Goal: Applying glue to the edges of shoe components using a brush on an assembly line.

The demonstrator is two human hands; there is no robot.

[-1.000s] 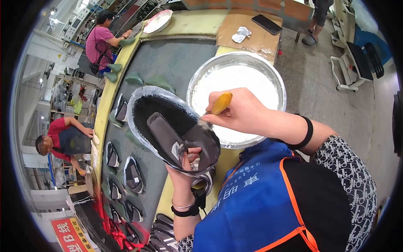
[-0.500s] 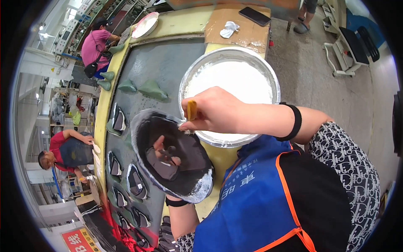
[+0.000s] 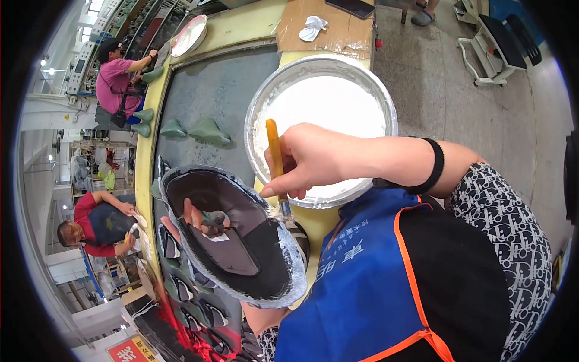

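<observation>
My left hand holds a dark shoe upper from beneath, tilted with its wide opening facing up; some fingers show through the opening and the rest of the hand is hidden. The upper's edge is smeared whitish. Pinched in my right hand is a brush with a yellow handle, its pale bristles touching the right edge of the upper. Just behind my right hand stands a round metal basin with thick white paste in it.
Green shoe lasts and several dark uppers lie on the grey tabletop. A cardboard sheet at the back holds a crumpled tissue and a phone. Two people work along the left side.
The upper has turned and shifted slightly left and down, its opening facing up more. My right hand has tipped the brush upright, and its bristles now show on the edge.
</observation>
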